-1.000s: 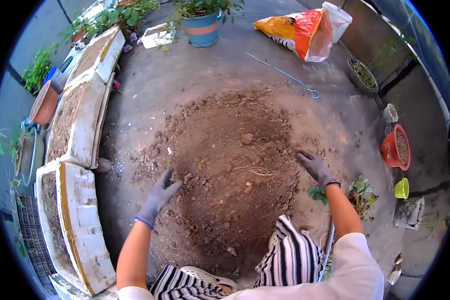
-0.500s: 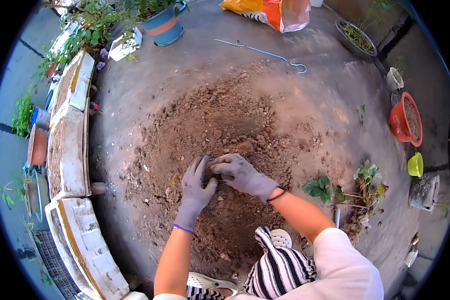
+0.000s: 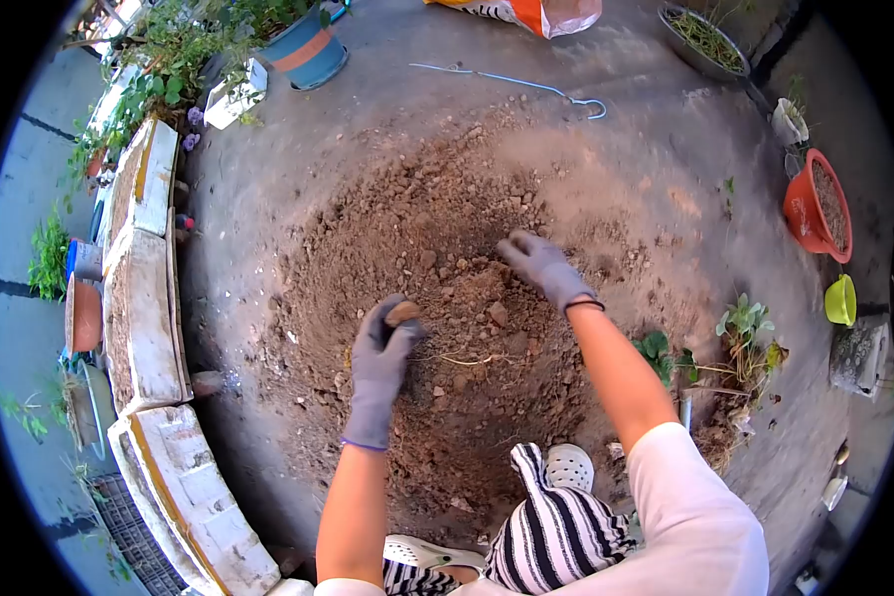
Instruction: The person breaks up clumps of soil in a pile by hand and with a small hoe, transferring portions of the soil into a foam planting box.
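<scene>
A broad heap of loose brown soil (image 3: 447,214) lies on the ground in front of me, with small clods through it. My left hand (image 3: 379,363), in a grey glove, grips a light-brown clod (image 3: 402,314) between thumb and fingers over the left part of the soil. My right hand (image 3: 541,263), gloved the same way, reaches to the upper right of the heap. Its extended fingertips touch the dirt, and I see nothing held in it. Between the hands, nearer to me, a thin pale root (image 3: 467,361) lies on the soil.
White foam planter boxes (image 3: 154,308) line the left side. A blue pot (image 3: 308,58) stands at the back, near a blue wire hanger (image 3: 512,79). On the right are an orange pot (image 3: 805,219), a yellow-green pot (image 3: 840,300) and uprooted plants (image 3: 740,363). My clogs (image 3: 569,467) are beside the heap.
My hands were close together at the middle of the soil. The right has moved forward and right; the left has come slightly lower and now shows a clod in its grip.
</scene>
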Tool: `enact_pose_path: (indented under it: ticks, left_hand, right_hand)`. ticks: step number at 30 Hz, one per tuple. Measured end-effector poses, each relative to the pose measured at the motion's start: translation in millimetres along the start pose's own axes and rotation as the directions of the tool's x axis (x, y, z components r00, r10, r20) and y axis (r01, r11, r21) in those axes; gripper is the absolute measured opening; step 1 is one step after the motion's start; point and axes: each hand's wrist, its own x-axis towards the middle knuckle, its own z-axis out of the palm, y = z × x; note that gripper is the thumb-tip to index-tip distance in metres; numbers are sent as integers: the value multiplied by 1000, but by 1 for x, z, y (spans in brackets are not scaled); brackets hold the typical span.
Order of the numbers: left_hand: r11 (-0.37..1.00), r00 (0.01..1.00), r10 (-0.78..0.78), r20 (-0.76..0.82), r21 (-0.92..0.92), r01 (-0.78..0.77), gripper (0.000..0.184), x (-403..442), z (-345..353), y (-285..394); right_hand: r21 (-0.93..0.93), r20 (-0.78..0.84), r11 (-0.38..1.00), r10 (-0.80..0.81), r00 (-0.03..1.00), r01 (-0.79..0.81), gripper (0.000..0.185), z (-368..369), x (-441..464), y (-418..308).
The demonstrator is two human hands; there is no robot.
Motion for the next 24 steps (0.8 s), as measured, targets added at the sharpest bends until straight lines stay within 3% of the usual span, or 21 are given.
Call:
enact_pose_path:
  ticks: [1,2,3,4,5,6,7,9,10,11,12,13,14,16,17,19,21,23,24]
  left_hand:
    - [1000,1000,0,3,3,0,42,-3,-3,13]
    - [990,991,-113,-66,-89,107,42,-6,-8,24]
    - [960,964,-234,-123,-189,208,41,-10,-15,30]
    - [956,981,-178,-75,-249,155,42,-11,-28,18]
    - [956,982,-177,-71,-250,154,42,-16,-32,18]
    - [903,977,-206,-60,-395,167,42,-18,-32,18]
    - [828,971,-236,-42,-531,178,41,-21,-33,17]
    - [806,950,-303,-78,-553,211,41,-30,-36,15]
    - [738,958,-287,-12,-640,213,39,-36,-38,17]
    - [661,964,-262,47,-719,215,37,-40,-40,20]
    - [663,964,-263,40,-719,210,37,-45,-36,28]
    - [599,974,-211,79,-777,192,34,-50,-28,38]
    - [529,982,-154,111,-830,177,33,-55,-25,43]
    - [478,976,-170,133,-855,200,32,-55,-30,31]
    - [425,970,-182,163,-876,227,32,-54,-31,27]
    - [453,964,-239,117,-865,217,36,-50,-22,27]
    - [664,909,-407,91,-654,363,40,-44,-12,33]
    - [711,902,-424,78,-589,385,45,-41,9,42]
    - [727,891,-446,91,-543,419,49,-38,20,47]
  right_hand:
    - [-232,70,973,18,997,-2,77,5,0,-10]
    - [-264,210,965,45,977,13,87,3,-21,-48]
    - [-332,151,943,25,988,27,82,29,-31,-60]
    - [-399,192,913,-3,981,81,77,32,-47,-82]
    - [-399,242,905,-50,969,146,68,33,-57,-93]
    - [-358,354,912,-66,933,201,58,29,-69,-107]
    - [-307,366,904,-176,914,298,50,36,-79,-108]
    - [-191,261,909,-316,912,370,49,56,-100,-95]
    - [-159,122,853,-483,867,497,46,66,-104,-82]
    - [-158,122,851,-486,865,501,46,72,-101,-67]
    - [313,39,816,-522,852,486,45,72,-100,-63]
    - [714,-47,581,-516,855,390,45,61,-102,-68]
    - [794,221,608,-241,945,-31,43,40,-104,-68]
    - [956,285,155,-310,907,-247,51,18,-93,-64]
    - [935,284,-96,-375,883,-342,54,9,-96,-64]
    - [923,265,-146,-430,863,-356,56,8,-95,-76]
    - [905,247,-194,-488,837,-380,58,14,-95,-86]
    - [949,192,-130,-487,852,-288,54,23,-93,-94]
    - [992,120,13,-398,910,-125,48,33,-94,-101]
